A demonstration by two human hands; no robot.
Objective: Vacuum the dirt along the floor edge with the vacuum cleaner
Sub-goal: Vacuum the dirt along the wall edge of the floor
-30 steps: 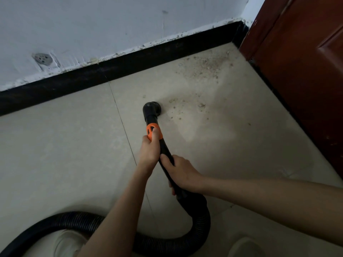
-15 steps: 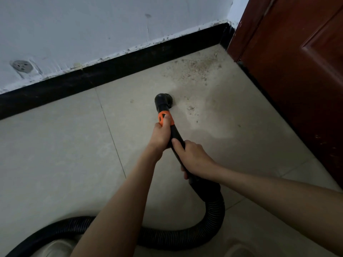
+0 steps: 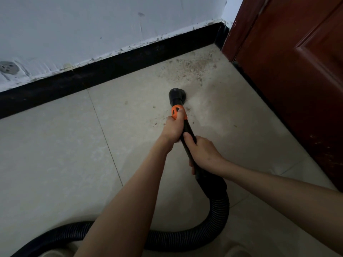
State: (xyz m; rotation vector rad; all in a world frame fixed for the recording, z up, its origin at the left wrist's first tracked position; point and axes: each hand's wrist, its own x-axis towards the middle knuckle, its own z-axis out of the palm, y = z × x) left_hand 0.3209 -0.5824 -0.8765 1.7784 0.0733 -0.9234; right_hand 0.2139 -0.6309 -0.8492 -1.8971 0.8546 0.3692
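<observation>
A black vacuum wand with an orange collar [image 3: 178, 111] points away from me, its round nozzle [image 3: 176, 94] pressed on the beige tile floor. My left hand [image 3: 172, 129] grips the wand just below the collar. My right hand [image 3: 203, 153] grips the wand lower down, near where the ribbed black hose [image 3: 218, 216] begins. A patch of brownish dirt [image 3: 191, 68] lies beyond the nozzle, in the corner by the black skirting [image 3: 115, 69]. A few crumbs [image 3: 154, 107] lie left of the nozzle.
A dark red wooden door [image 3: 300, 75] runs along the right side. The white wall [image 3: 92, 26] has a socket [image 3: 8, 68] at far left. The hose loops behind my arms to the lower left [image 3: 52, 236]. A tile joint [image 3: 105, 138] crosses the floor.
The nozzle has moved forward along the floor toward the dirt in the corner, passing over the crumbs that lay to its right. Both hands kept their grip on the wand.
</observation>
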